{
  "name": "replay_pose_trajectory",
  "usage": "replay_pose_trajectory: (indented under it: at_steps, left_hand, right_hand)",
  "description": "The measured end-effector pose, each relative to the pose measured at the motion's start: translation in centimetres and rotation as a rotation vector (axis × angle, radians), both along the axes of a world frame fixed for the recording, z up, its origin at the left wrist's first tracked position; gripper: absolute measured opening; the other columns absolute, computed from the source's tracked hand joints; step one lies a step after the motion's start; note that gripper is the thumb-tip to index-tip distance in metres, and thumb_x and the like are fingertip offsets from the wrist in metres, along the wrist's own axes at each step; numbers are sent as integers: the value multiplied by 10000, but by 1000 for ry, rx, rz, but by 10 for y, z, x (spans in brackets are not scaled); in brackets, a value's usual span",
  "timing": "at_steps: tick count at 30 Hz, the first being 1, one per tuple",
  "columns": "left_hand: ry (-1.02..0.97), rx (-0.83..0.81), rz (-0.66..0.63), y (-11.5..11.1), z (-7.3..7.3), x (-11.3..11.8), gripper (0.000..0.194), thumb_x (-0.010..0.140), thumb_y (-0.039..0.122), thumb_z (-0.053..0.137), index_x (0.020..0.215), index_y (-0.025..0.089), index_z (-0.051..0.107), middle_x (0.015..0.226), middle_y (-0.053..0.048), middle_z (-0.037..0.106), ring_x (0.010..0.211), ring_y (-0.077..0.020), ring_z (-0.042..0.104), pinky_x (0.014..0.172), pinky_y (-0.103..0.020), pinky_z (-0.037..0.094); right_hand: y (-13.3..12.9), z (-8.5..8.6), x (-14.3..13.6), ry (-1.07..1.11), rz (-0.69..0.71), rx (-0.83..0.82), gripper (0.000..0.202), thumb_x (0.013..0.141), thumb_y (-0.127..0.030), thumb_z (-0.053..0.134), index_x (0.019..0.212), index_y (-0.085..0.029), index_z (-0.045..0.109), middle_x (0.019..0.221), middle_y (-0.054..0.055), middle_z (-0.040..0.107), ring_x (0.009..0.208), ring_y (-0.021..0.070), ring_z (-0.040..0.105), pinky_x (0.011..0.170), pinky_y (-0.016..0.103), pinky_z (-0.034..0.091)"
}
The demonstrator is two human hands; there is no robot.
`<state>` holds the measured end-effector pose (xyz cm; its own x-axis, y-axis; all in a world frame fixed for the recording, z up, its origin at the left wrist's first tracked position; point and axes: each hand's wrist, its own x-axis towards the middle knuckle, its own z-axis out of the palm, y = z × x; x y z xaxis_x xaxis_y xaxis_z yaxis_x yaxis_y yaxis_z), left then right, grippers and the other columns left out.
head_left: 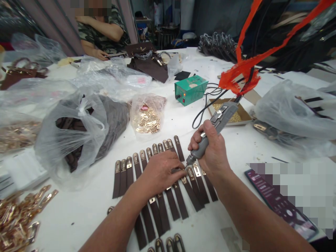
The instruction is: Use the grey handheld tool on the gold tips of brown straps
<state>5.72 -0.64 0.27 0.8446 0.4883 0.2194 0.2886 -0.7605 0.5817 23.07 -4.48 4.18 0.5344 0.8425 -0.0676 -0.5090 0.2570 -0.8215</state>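
Observation:
In my right hand point(215, 150) is a grey electric screwdriver point(201, 144), gripped round its body and slanting down to the left. Its tip meets the metal end of a dark brown strap, close to my left fingertips. My left hand point(164, 171) reaches over the straps, thumb and fingers closed on that strap's end, which they partly cover. Rows of brown straps point(180, 203) with gold-coloured metal plates lie around both hands. Several stick out beyond my left hand, such as one strap point(179, 148) at the back. The screw itself cannot be made out.
A green power box point(191, 90) stands behind, its cable looping near a cardboard tray point(237, 120) of small gold parts. Plastic bags point(76, 136) and loose gold fittings point(23, 213) lie left. A phone point(283, 203) lies right. Orange ties point(240, 75) hang overhead; another person sits across.

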Motion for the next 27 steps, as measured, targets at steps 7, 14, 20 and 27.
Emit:
replay_pose_trajectory:
  at_steps: [7,14,20,27]
  left_hand:
    - [-62,13,-8,0,-5,1,238,991,368,756,828,199,793,826,-19,738,836,-164,689,779,-294,513]
    - [-84,14,0,-1,-6,2,268,996,398,750,819,201,794,809,-9,736,813,-152,692,753,-279,509]
    - [-67,21,21,-1,-8,1,251,988,382,759,819,199,788,816,-10,734,815,-155,694,749,-280,505]
    - [-58,8,28,-1,-8,0,252,993,389,753,826,203,787,823,-10,733,817,-149,692,751,-275,500]
  right_hand:
    - [0,2,-2,6,-12,16,543,721,-572,935,819,-212,541,614,-85,498,454,87,501,451,248,522]
    - [-1,1,-3,8,-18,36,502,739,-528,932,800,-205,553,617,-76,509,455,91,507,455,251,524]
    - [-2,1,-3,-13,-18,44,498,747,-524,933,800,-203,555,612,-72,514,454,94,511,459,253,525]
    - [-2,1,-4,-45,-21,51,544,771,-615,906,803,-199,556,607,-71,506,451,85,501,474,247,534]
